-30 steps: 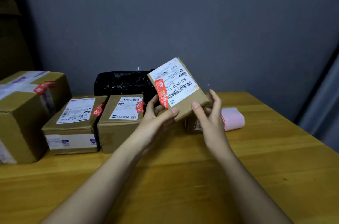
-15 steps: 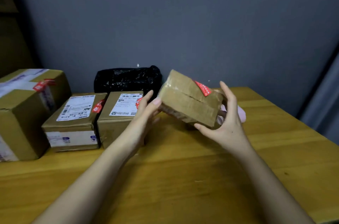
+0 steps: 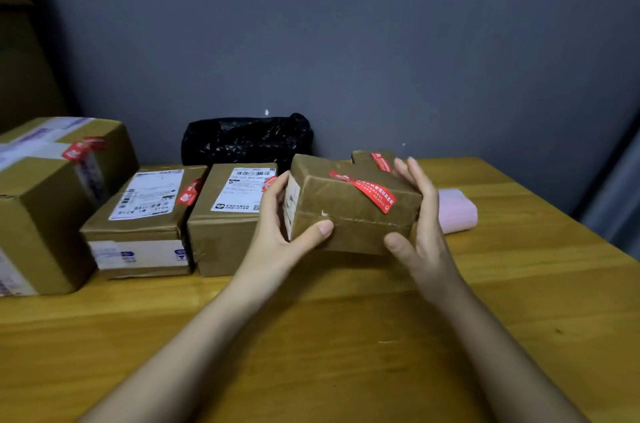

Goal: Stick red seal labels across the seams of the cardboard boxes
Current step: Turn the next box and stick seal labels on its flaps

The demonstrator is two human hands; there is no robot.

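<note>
While we hold the small cardboard box (image 3: 349, 214) above the wooden table (image 3: 346, 336) at the middle of the scene, our left hand (image 3: 280, 232) grips its left end, thumb curled onto the near face and fingers wrapped round the far side. Our right hand (image 3: 420, 232) grips the right end, thumb on the near face and fingers reaching over the top far edge. The box is closed and covered in brownish tape, so we cannot tell what is inside. A red seal label (image 3: 367, 192) with white print runs at a slant across its top face, from the far left toward the near right edge. A white shipping label shows partly on its left end.

Just behind it, on the far side, we see the top of another brown box (image 3: 370, 157) with its own red label (image 3: 381, 162); most of it is hidden. To the left stand three more closed boxes in a row: a middle box (image 3: 225, 225) near our left hand, a flat box (image 3: 138, 232) touching it, and a large box (image 3: 45, 200) at the far left. Each carries a white shipping label and a red seal. A black plastic bag (image 3: 246, 140) lies against the grey wall, and a pink parcel (image 3: 455, 211) lies to the right, partly behind our right hand.
</note>
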